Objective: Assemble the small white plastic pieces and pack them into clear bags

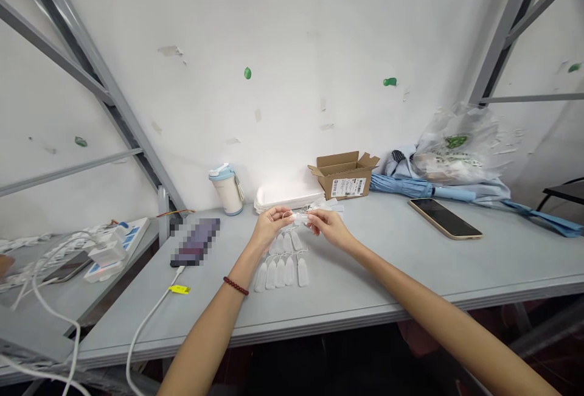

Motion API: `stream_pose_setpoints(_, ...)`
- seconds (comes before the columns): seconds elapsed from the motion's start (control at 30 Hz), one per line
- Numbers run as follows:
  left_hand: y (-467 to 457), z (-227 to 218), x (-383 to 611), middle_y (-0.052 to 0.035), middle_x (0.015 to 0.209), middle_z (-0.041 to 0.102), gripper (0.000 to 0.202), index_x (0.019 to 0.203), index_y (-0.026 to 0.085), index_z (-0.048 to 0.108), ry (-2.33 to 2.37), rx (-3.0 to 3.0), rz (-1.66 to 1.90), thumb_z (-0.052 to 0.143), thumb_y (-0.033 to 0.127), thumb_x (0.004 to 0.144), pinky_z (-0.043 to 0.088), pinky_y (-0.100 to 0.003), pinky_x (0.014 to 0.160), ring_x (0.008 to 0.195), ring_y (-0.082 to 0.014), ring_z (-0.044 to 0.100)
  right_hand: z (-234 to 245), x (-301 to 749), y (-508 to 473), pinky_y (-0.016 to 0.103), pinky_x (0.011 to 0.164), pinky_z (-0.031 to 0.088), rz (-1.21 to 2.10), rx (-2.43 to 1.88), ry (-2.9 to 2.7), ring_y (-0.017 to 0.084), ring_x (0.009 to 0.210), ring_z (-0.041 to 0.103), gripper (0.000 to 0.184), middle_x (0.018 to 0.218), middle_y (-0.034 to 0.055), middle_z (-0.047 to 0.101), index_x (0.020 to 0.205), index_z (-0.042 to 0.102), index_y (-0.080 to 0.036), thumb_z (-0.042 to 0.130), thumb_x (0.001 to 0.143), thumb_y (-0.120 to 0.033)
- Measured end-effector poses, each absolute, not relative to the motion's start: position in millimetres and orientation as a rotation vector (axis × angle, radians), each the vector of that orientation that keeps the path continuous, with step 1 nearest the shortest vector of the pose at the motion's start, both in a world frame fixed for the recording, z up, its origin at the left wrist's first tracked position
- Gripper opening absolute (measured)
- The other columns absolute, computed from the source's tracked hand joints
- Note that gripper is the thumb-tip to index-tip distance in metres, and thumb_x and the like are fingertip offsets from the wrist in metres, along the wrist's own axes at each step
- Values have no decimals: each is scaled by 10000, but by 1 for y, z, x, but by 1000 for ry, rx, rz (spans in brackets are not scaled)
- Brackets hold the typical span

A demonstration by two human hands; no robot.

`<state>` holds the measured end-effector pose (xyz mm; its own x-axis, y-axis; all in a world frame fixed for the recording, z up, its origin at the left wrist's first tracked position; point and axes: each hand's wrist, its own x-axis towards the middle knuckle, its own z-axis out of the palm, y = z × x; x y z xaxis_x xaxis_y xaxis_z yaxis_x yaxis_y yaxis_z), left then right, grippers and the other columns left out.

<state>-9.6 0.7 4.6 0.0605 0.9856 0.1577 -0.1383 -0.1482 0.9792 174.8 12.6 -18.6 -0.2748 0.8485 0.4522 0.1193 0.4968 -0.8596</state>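
Hands: I see the left hand [274,224] and right hand [333,227] pinching 1 translucent tag [301,218] between them, over the desk [365,268].
Front row: 5 similar tags [280,273], lying flat.
Behind: white tray [285,197], open cardboard box [349,183].

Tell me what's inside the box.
The box stands open with its flaps spread, and a strip of brown inner cardboard shows. Its front, with a white label, covers the bottom, so I can't tell whether anything lies in it.
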Motion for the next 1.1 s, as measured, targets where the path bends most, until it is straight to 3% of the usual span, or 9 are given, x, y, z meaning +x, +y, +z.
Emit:
stream_pose_setpoints(0.13,0,5,-7,-20,686,668,336,782,131,656,1004,1202,1304,827,280,533,478,-291,736,663,-130,611,-18,174,11,244,519,460,874,-853,-1698,111,501,536,247,607,-3,611,882,651,-149,526,808,-348)
stream_pose_setpoints(0.37,-1,4,-6,-39,615,653,345,795,124,645,1047,1159,1202,806,328,568,470,-286,625,550,-128,585,-22,172,8,261,570,460,546,-838,-1722,132,584,553,193,637,3,618,871,667,-164,612,750,-304)
stream_pose_setpoints(0.6,0,0,-7,-6,773,653,397,848,145,654,978,1255,1298,838,209,503,452,-265,762,757,-123,599,-18,174,7,251,510,443,869,-886,-1661,116,481,536,303,597,1,592,804,635,-151,557,800,-443)
stream_pose_setpoints(0.7,1,2,-5,-10,778,650,377,834,138,654,954,1234,1312,835,251,523,461,-267,777,766,-125,602,-16,174,6,249,520,452,923,-869,-1597,118,499,543,327,611,4,602,818,635,-150,582,769,-469)
stream_pose_setpoints(0.77,0,3,-3,-28,747,650,347,806,124,650,974,1190,1266,797,353,591,481,-280,751,720,-130,612,-16,173,6,251,528,456,930,-863,-1579,119,510,548,330,625,7,611,833,637,-151,591,758,-469)
stream_pose_setpoints(0.93,-1,2,-1,-38,599,595,456,649,105,612,1125,1326,1070,647,558,700,459,-265,520,513,-117,556,-18,173,7,250,529,446,890,-870,-1612,116,504,540,308,626,1,604,852,635,-157,592,757,-447)
stream_pose_setpoints(1.1,-2,-1,-2,-18,720,626,372,757,129,656,1015,1489,1128,759,450,600,486,-255,611,615,-107,560,-18,175,9,239,493,421,891,-873,-1649,103,466,500,323,587,-12,568,816,641,-155,562,779,-466)
